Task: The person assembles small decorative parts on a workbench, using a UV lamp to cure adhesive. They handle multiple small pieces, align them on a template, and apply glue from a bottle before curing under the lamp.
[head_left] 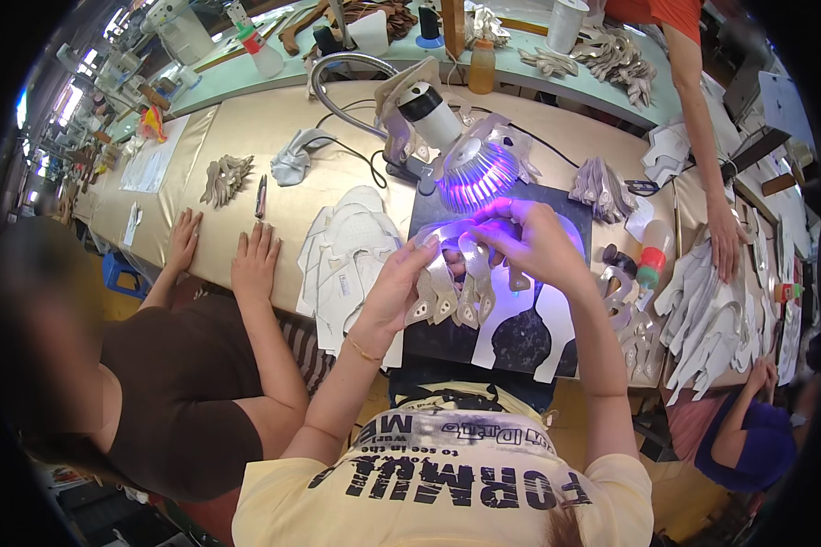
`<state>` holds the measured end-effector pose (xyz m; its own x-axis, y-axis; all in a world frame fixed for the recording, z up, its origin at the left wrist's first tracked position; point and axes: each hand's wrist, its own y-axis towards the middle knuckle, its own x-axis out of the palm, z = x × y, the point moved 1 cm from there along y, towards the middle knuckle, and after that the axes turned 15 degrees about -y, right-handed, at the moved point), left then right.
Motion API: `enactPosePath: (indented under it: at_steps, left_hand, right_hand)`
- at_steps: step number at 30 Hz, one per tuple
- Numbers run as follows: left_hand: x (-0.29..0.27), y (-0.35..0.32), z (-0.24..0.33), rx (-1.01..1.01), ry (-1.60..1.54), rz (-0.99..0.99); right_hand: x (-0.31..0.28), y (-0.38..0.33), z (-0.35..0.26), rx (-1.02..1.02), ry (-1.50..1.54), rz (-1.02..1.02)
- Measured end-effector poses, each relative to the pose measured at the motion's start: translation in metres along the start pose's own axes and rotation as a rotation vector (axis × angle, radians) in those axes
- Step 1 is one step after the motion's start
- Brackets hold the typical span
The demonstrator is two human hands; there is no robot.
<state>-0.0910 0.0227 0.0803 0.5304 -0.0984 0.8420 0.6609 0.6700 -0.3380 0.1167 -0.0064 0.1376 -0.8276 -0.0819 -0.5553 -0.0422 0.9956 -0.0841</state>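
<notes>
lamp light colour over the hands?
Purple-violet, from the gooseneck lamp over both hands; head view shows it.

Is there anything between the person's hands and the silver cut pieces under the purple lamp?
Nothing visible. The left hand and the right hand already hold the fan of silver pieces directly, just below the lamp.

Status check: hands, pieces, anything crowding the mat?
Left hand and right hand both grip fanned silver pieces under violet lamp. Bottle and loose cutouts flank the mat.
</notes>
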Motion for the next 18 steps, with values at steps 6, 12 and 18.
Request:
enactPosePath:
  at_steps: [6, 12, 18]
  left_hand:
    - [-0.004, 0.004, -0.001, -0.016, -0.086, 0.029]
    - [-0.007, 0.011, -0.003, -0.064, -0.27, 0.005]
    - [-0.007, 0.012, -0.003, -0.112, -0.353, -0.001]
  right_hand:
    - [-0.009, -0.007, 0.006, 0.082, -0.03, -0.008]
    - [-0.017, -0.014, 0.002, 0.063, -0.055, 0.006]
    - [-0.014, -0.015, 0.002, 0.042, -0.068, 0.011]
